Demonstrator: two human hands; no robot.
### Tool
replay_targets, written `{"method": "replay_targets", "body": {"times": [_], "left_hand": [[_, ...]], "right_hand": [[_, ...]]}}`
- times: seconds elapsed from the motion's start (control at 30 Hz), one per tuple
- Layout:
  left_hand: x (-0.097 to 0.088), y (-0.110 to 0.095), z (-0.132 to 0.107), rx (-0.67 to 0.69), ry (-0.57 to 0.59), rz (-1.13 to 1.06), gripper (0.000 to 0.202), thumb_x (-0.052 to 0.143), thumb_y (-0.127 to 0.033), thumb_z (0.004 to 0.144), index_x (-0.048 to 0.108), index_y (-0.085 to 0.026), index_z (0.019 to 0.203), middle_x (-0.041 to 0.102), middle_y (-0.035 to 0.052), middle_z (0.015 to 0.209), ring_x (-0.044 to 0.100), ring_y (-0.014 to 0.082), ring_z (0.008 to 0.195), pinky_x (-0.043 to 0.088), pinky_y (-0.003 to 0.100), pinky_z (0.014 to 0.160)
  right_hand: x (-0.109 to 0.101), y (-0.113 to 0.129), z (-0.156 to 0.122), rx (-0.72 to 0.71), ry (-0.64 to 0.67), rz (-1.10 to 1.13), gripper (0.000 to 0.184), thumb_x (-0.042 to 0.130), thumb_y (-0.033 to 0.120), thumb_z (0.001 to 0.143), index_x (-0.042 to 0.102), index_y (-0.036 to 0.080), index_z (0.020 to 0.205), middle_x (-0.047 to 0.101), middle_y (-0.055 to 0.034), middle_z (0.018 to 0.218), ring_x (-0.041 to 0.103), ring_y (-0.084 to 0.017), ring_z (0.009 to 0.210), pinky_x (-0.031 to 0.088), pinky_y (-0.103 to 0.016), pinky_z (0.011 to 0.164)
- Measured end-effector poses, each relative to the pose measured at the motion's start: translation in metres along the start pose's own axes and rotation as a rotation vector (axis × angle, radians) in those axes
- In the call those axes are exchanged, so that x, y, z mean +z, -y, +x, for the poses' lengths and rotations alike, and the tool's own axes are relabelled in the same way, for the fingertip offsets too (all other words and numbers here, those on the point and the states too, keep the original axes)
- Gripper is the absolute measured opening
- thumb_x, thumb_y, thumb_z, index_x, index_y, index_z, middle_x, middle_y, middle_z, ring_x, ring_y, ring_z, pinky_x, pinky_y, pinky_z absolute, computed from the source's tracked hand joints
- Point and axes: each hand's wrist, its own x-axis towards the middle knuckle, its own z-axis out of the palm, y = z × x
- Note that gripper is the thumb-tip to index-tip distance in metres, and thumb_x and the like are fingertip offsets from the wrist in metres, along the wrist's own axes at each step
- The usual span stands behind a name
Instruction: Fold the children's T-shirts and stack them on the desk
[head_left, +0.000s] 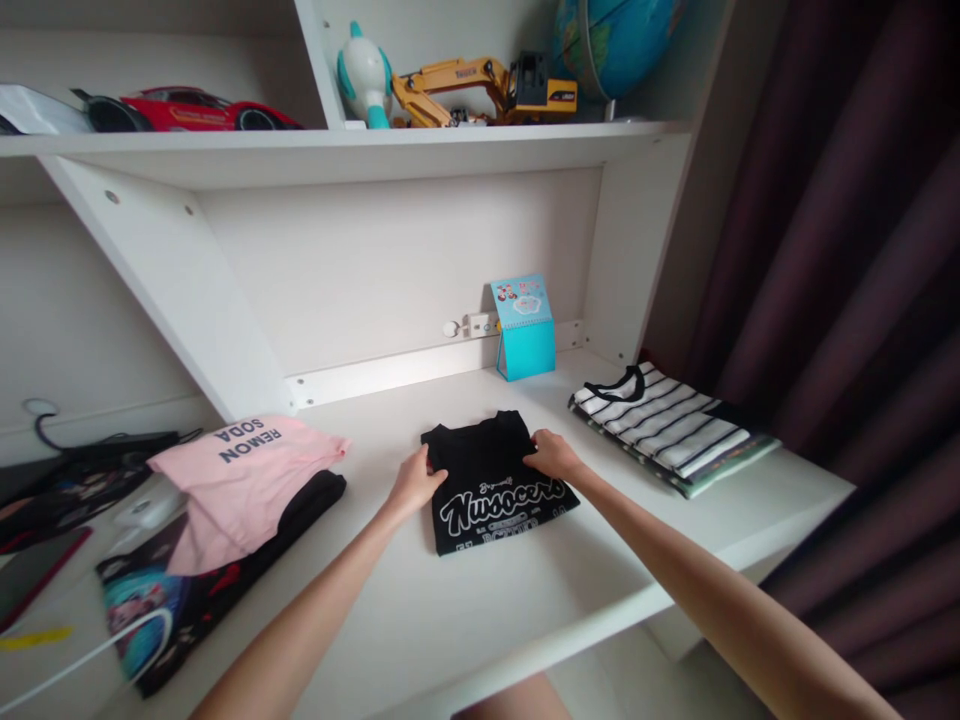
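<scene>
A folded black T-shirt [491, 480] with white lettering lies in the middle of the white desk [465, 620]. My left hand [415, 482] grips its left edge, fingers curled onto the cloth. My right hand [553, 455] pinches its upper right edge. Both forearms reach in from the bottom of the view.
A pink shirt [244, 480] lies on dark printed clothes [180, 590] at the left. A folded striped shirt [667, 425] tops a small pile at the right. A blue card stand [523, 328] leans on the back wall. Toys and a globe [615, 45] fill the shelf above. Dark curtains hang at the right.
</scene>
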Motion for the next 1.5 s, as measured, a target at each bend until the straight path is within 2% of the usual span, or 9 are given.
{"method": "replay_targets", "body": {"times": [0.17,0.33,0.6,0.77,0.93,1.13,1.3,1.37,1.5], "left_hand": [[0.003,-0.009,-0.004,-0.172,0.076,-0.499,0.064,0.06,-0.017,0.074,0.028,-0.012,0.129,0.064,0.0015,0.076,0.063,0.0151,0.068,0.05,0.029,0.067],[0.019,-0.046,-0.013,0.108,0.005,-0.41,0.04,0.058,-0.017,0.073,0.048,-0.016,0.112,0.056,-0.0039,0.066,0.058,0.0113,0.058,0.049,0.026,0.061],[0.06,-0.177,0.007,0.384,-0.058,-0.437,0.035,0.057,-0.02,0.074,0.056,-0.017,0.109,0.061,0.0037,0.088,0.06,0.012,0.066,0.05,0.028,0.071],[0.104,-0.242,0.029,0.41,-0.072,-0.495,0.044,0.057,-0.013,0.072,0.054,-0.016,0.116,0.055,0.0121,0.115,0.06,0.0207,0.092,0.047,0.035,0.087],[0.146,-0.257,0.047,0.341,-0.044,-0.495,0.058,0.057,-0.012,0.072,0.044,-0.017,0.128,0.043,0.0141,0.131,0.047,0.0263,0.116,0.038,0.038,0.1],[0.182,-0.232,0.053,0.176,0.032,-0.445,0.072,0.061,-0.013,0.066,0.034,-0.008,0.133,0.038,0.0211,0.134,0.036,0.0287,0.126,0.031,0.037,0.104],[0.177,-0.224,0.052,0.223,0.086,-0.301,0.092,0.065,-0.024,0.066,0.015,-0.002,0.14,0.008,0.0284,0.145,0.038,0.0357,0.124,0.034,0.038,0.1],[0.171,-0.227,0.053,0.3,0.051,-0.142,0.091,0.061,-0.034,0.072,0.01,-0.005,0.141,-0.002,0.0256,0.147,0.042,0.0378,0.119,0.038,0.042,0.095],[0.168,-0.228,0.061,0.412,-0.013,0.187,0.084,0.046,-0.056,0.077,0.019,-0.008,0.141,0.012,0.016,0.148,0.026,0.0394,0.127,0.034,0.05,0.096]], "right_hand": [[-0.009,-0.004,-0.003,-0.044,-0.049,0.025,0.021,0.05,0.021,0.074,0.062,0.013,0.089,0.067,-0.0104,0.085,0.062,-0.021,0.08,0.042,-0.025,0.064],[-0.043,-0.032,-0.017,-0.101,-0.16,0.033,0.032,0.045,0.019,0.079,0.053,0.015,0.11,0.066,-0.0102,0.095,0.061,-0.022,0.089,0.041,-0.026,0.07],[-0.154,-0.156,-0.001,-0.067,-0.499,0.005,0.023,0.055,0.028,0.074,0.061,0.02,0.095,0.067,-0.0102,0.09,0.062,-0.027,0.083,0.046,-0.035,0.071],[-0.184,-0.232,0.025,0.024,-0.497,-0.033,0.013,0.058,0.032,0.073,0.064,0.025,0.083,0.068,-0.0087,0.085,0.063,-0.027,0.082,0.046,-0.037,0.071],[-0.174,-0.273,0.049,0.09,-0.421,-0.042,0.013,0.057,0.027,0.074,0.064,0.022,0.084,0.068,-0.0097,0.086,0.064,-0.025,0.078,0.046,-0.032,0.067],[-0.134,-0.278,0.059,0.133,-0.285,-0.108,0.024,0.057,0.018,0.071,0.063,0.016,0.094,0.066,-0.0123,0.091,0.063,-0.025,0.081,0.045,-0.032,0.069],[-0.11,-0.251,0.082,0.095,-0.296,-0.135,0.047,0.052,0.036,0.08,0.051,0.012,0.12,0.053,-0.0199,0.12,0.052,-0.028,0.108,0.039,-0.038,0.088],[-0.103,-0.239,0.096,0.087,-0.289,-0.134,0.058,0.046,0.047,0.083,0.043,0.012,0.128,0.042,-0.0202,0.133,0.04,-0.03,0.121,0.034,-0.041,0.095],[-0.086,-0.229,0.117,0.134,-0.233,-0.126,0.067,0.029,0.061,0.085,0.038,0.015,0.133,0.029,-0.0154,0.143,0.024,-0.034,0.13,0.029,-0.055,0.097]]}}
